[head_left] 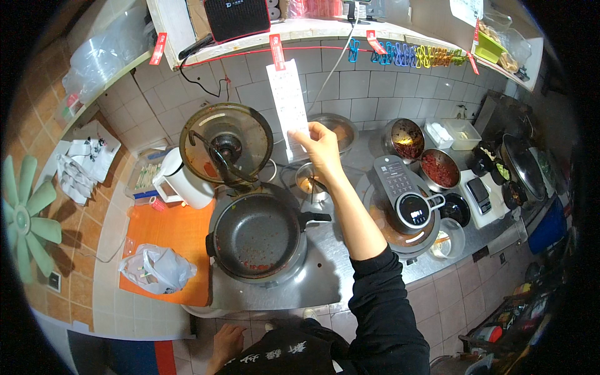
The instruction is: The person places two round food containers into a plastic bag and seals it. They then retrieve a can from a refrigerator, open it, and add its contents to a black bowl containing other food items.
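Observation:
My right hand (318, 140) pinches the lower part of a white paper slip (287, 101), which hangs under a red clip (277, 51) on the shelf's edge. The slip bears writing. Low in the picture, my left hand (228, 340) hangs by my body with nothing seen in it; its fingers look loosely curled. Before me a dark electric pressure cooker (255, 236) stands uncovered, with red bits in its pot, and its round lid (225, 143) is tilted up behind it. A steel pot with utensils (309, 182) sits below my right forearm.
At left, a tied plastic bag (157, 269) lies on an orange board (164, 234), near a white kettle (187, 180). To the right stand a second cooker (403, 215), steel pots of red food (439, 169) and a black scale (479, 192). Colored clips (405, 55) hang along the shelf (328, 30).

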`<state>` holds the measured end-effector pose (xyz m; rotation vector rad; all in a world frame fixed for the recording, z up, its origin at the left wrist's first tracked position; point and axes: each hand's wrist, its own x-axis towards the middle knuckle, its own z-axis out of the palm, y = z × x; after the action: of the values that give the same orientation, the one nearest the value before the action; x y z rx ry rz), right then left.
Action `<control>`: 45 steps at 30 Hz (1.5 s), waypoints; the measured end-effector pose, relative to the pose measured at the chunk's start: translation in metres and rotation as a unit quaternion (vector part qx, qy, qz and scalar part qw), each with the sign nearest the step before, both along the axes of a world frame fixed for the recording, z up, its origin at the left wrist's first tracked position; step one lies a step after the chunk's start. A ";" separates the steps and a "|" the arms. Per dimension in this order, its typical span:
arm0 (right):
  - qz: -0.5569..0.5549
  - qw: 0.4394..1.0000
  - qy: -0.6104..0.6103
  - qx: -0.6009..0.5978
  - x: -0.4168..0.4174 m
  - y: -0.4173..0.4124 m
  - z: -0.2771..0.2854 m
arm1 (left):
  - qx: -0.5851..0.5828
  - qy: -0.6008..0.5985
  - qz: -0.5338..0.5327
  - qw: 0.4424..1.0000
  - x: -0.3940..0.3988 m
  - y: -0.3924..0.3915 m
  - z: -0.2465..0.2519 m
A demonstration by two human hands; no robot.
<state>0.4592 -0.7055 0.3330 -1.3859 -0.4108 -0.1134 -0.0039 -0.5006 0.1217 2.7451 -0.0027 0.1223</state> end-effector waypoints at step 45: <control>0.013 0.999 0.038 0.027 -0.004 -0.005 -0.025 | 0.016 -0.021 -0.029 0.999 0.004 -0.001 -0.014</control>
<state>0.4553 -0.7102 0.3077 -1.3263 -0.3608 -0.0504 0.0002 -0.5015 0.1074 2.7714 -0.0969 0.1652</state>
